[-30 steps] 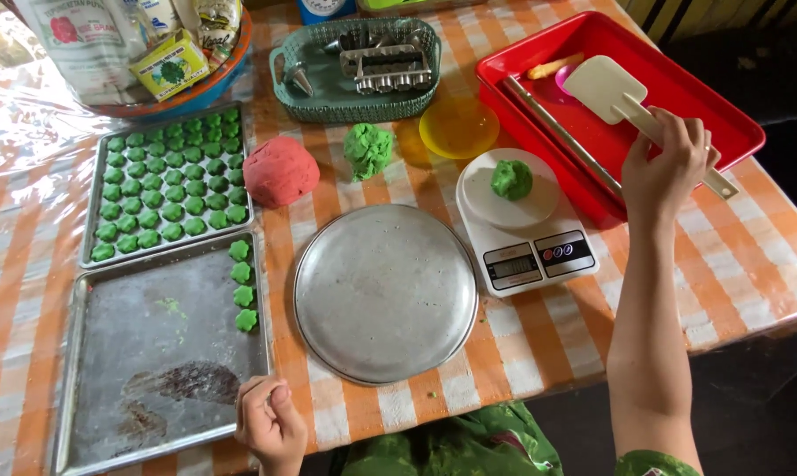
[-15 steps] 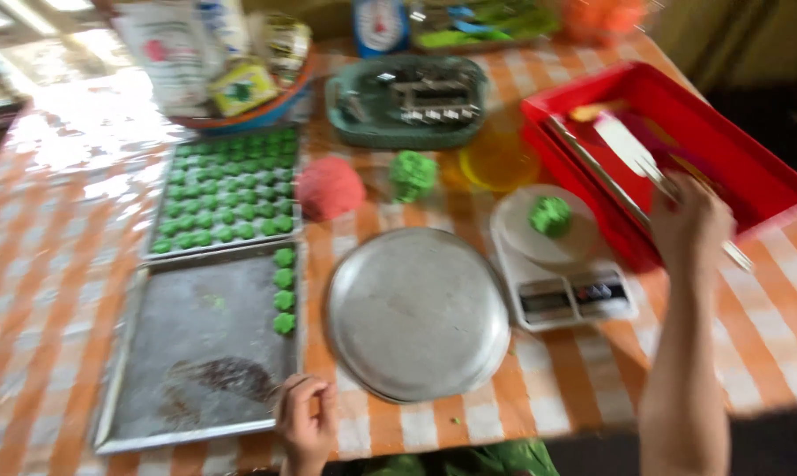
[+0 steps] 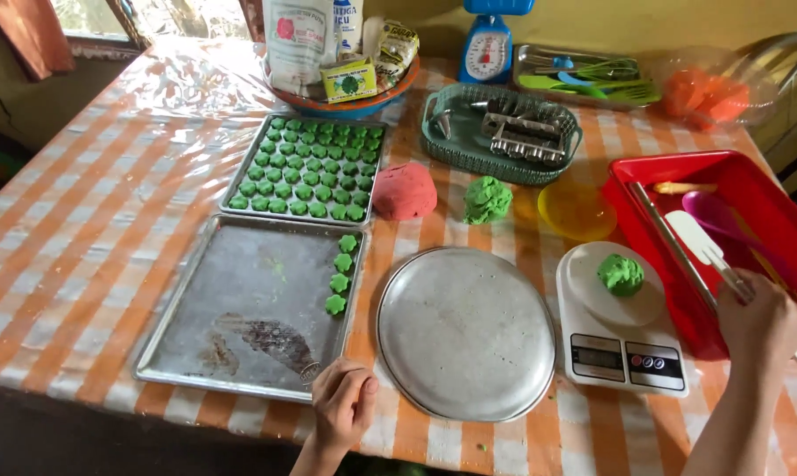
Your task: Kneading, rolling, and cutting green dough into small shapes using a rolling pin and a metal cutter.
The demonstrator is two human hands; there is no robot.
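My right hand (image 3: pixel 760 322) reaches into the red plastic tray (image 3: pixel 654 172) and closes on the handle of a white spatula (image 3: pixel 694 234) lying there with metal tongs (image 3: pixel 667 242) and a pink spoon. My left hand (image 3: pixel 341 407) rests as a loose fist on the table's near edge, between the metal baking tray (image 3: pixel 204 317) and the round metal plate (image 3: pixel 466 330). A small green dough lump (image 3: pixel 621 273) sits on the white kitchen scale (image 3: pixel 623 353). Four green shaped pieces (image 3: pixel 339 273) line the near tray's right side.
A second tray filled with several green pieces (image 3: pixel 303 169) lies behind. A red dough ball (image 3: pixel 405 190), a green dough lump (image 3: pixel 487 198), a yellow lid (image 3: pixel 577 210), a green basket of metal moulds (image 3: pixel 500 132), a bowl of packets (image 3: pixel 341 66) and a blue scale (image 3: pixel 488 40) stand further back.
The camera view shifted, so the table now appears further away and more of it shows. My right hand drew back along the spatula handle to the red tray's near end. The left hand stayed at the table edge.
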